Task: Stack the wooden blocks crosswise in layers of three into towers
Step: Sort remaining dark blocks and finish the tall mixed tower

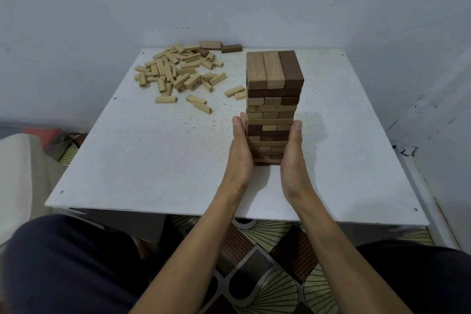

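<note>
White worktop (pixel 153 161) seen from above, against pale wall. Far left of worktop: loose pile of pale wooden blocks (pixel 175 71) scattered flat, two darker blocks (pixel 220 46) laid at far edge beside pile. Right of centre: tall tower (pixel 274 102) of crosswise three-block layers, mixed pale and dark wood, stood upright. Left hand (pixel 239 148) held flat, fingers straight, pressed against tower's left side low down. Right hand (pixel 293 155) likewise flat against right side. Patterned floor (pixel 267 262) visible below.
</note>
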{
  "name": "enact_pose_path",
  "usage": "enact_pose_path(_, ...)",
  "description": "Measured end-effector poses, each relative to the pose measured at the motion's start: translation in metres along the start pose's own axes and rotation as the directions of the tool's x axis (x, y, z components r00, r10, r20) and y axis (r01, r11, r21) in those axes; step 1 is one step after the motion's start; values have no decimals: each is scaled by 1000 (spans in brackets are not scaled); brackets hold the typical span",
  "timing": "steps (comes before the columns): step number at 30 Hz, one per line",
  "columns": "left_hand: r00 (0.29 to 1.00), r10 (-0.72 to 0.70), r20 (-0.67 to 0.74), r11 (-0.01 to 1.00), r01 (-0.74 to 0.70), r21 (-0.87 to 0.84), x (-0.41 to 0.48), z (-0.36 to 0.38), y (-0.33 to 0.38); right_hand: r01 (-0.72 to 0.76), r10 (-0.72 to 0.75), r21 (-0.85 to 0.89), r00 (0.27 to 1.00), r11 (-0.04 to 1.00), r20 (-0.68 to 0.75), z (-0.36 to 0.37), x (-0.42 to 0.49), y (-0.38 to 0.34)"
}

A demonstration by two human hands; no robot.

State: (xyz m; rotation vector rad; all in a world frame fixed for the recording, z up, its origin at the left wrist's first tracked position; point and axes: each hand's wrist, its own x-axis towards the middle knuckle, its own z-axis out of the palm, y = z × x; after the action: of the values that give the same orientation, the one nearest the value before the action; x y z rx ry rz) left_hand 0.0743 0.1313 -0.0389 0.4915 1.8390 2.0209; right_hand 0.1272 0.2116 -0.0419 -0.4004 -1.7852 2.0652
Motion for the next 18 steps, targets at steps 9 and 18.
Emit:
enact_pose_path(9, 1000, 5, -1, 1000, -5, 10, -3, 1, 6, -1, 1, -29, 1000, 1000, 13, 0, 0, -1)
enact_pose_path(18, 1000, -1, -7, 999, 1, 35, -3, 0, 7, -3, 3, -32, 1000, 999, 3, 0, 0, -1)
